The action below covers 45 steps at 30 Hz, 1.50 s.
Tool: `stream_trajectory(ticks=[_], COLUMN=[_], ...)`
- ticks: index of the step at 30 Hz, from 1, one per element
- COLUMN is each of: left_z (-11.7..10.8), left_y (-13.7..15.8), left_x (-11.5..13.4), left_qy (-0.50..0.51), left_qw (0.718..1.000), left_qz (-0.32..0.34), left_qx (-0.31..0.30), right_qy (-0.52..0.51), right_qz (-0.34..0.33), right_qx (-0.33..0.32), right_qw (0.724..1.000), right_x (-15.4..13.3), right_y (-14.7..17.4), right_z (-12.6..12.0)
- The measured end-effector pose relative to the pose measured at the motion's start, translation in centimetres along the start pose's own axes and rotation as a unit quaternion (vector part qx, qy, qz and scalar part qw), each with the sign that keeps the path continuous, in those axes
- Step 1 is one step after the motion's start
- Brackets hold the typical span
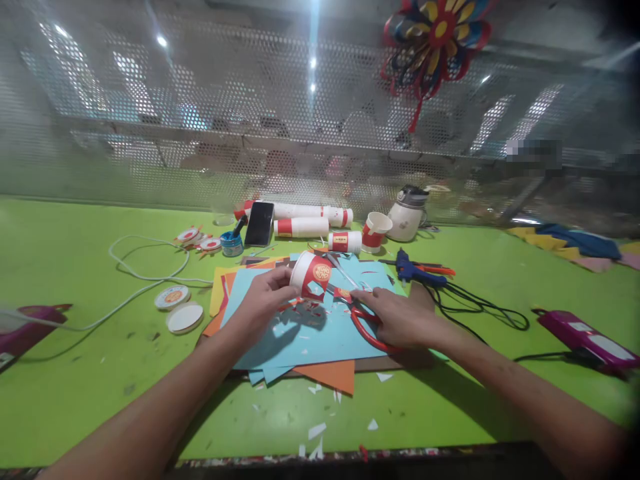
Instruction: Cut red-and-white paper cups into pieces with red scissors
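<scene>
My left hand (264, 298) is closed round the side of a white and red paper cup (306, 268), which it holds tilted above the light blue paper (260, 343). A jagged opening is cut in the cup's lower side. In my right hand (403, 318) is a pair of scissors (358, 327) with red handles, blades directed at the cup. A small red cut piece (343, 293) lies against the blades near my right fingertips; whether the fingers pinch it, I cannot tell. White and red scraps are scattered on the paper below.
Behind the paper lie a phone (260, 225), stacked cups (301, 227), a blue jar (231, 244), an upright cup (376, 233) and a kettle (407, 217). A blue glue gun (417, 271) with its cord is at right. Two round lids (185, 318) lie left.
</scene>
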<state>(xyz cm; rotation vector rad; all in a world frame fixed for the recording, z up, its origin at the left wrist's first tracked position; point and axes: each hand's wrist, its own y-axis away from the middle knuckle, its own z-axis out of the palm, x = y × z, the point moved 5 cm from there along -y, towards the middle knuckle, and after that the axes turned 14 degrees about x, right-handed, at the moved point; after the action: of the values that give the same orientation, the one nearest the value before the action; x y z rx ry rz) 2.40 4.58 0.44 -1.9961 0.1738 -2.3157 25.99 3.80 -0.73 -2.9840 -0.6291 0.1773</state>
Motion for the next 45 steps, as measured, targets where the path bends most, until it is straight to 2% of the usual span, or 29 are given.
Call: stream_trajectory(ticks=[5, 9, 11, 14, 18, 20, 22, 27, 30, 32, 35, 37, 40, 43, 45], left_z=[-0.1, -0.7, -1.2, -1.5, -1.0, -0.5, 0.2, 2.0, 2.3, 1.6, -0.5, -1.1, 0.2, 2.7, 3.6], left_y=[0.0, -0.2, -0.3, -0.4, -0.2, 0.2, 0.7, 1.7, 2.0, 1.7, 1.3, 1.3, 2.0, 3.4, 4.1], left_x=[0.2, 0.0, 0.0, 0.0, 0.4, 0.7, 1.3, 1.6, 1.7, 2.1, 2.7, 2.5, 1.3, 0.3, 0.0], left_qy=[-0.003, -0.002, -0.006, -0.007, 0.003, -0.027, -0.078, -0.137, -0.162, -0.16, -0.116, -0.078, -0.083, -0.058, -0.018], left_qw=[1.0, 0.996, 0.992, 0.99, 0.994, 0.995, 0.995, 0.989, 0.984, 0.984, 0.978, 0.978, 0.99, 0.989, 0.984], left_qz=[0.01, 0.015, 0.028, 0.043, 0.012, 0.001, 0.027, 0.046, 0.062, 0.079, 0.091, 0.06, -0.045, -0.138, -0.175], left_qx=[0.028, 0.088, 0.12, 0.136, 0.11, 0.092, 0.06, -0.024, -0.042, 0.007, 0.148, 0.183, 0.104, -0.022, -0.041], right_qy=[-0.057, -0.178, -0.263, -0.4, -0.531, -0.577, -0.608, -0.642, -0.655, -0.656, -0.644, -0.62, -0.574, -0.544, -0.537], right_qz=[0.058, 0.074, 0.073, 0.062, 0.06, 0.066, 0.072, 0.107, 0.123, 0.126, 0.129, 0.139, 0.161, 0.178, 0.183], right_qx=[0.005, 0.019, 0.014, 0.004, 0.011, 0.024, 0.043, 0.068, 0.092, 0.12, 0.169, 0.213, 0.286, 0.336, 0.352], right_qw=[0.997, 0.981, 0.962, 0.914, 0.845, 0.814, 0.79, 0.756, 0.74, 0.734, 0.735, 0.742, 0.75, 0.748, 0.745], right_x=[0.6, 1.1, 1.1, 0.5, -1.5, -2.9, -4.4, -6.6, -6.8, -6.7, -6.4, -6.1, -5.7, -5.4, -5.4], right_y=[-0.8, -0.5, -0.3, -0.4, -1.2, -1.4, -1.4, -0.4, 0.0, 0.0, -0.2, -0.3, -0.1, 0.0, -0.1], right_z=[-0.4, -1.9, -2.6, -3.4, -4.0, -4.0, -3.9, -3.3, -3.0, -3.1, -3.6, -4.3, -5.7, -6.2, -5.9])
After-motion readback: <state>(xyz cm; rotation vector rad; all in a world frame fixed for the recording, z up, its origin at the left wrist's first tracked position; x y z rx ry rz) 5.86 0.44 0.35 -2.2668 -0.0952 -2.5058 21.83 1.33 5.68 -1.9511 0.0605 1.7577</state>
